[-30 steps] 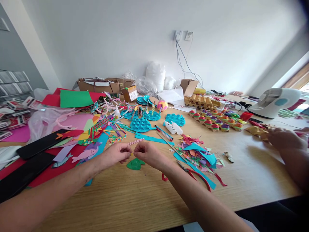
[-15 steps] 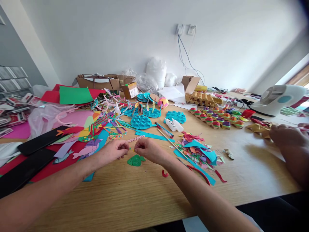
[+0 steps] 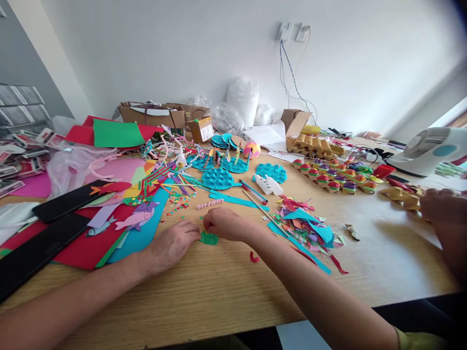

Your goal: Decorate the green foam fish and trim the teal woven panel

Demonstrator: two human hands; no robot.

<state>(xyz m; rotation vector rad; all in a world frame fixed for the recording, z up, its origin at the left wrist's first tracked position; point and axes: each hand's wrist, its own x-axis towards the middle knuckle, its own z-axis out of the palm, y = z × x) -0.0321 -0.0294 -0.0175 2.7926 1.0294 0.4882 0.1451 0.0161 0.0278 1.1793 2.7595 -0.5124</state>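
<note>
Hands now lowered to green fish cutout (image 3: pixel 209 238) on tabletop (image 3: pixel 189 301); work apparently moves onto fish. Left hand (image 3: pixel 176 245): fingers loosely bent at its edge, grip unclear. Right hand (image 3: pixel 224 223): fingers curled above, pinch hidden.

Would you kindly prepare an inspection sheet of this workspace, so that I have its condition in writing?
Surface: light-brown wooden table, crowded across its far half.
Work pieces: green fish-shaped cutout on the table; twisted pink strip beyond it.
Clutter: multicoloured paper scraps heaped to the right, white plastic bottles beyond.
Hands: left hand beside the cutout, right hand at its far edge; whether either grips anything is unclear.
Cables: thin dark cables hang from white sockets.
Surroundings: white wall behind; another person's hand at right.
</note>
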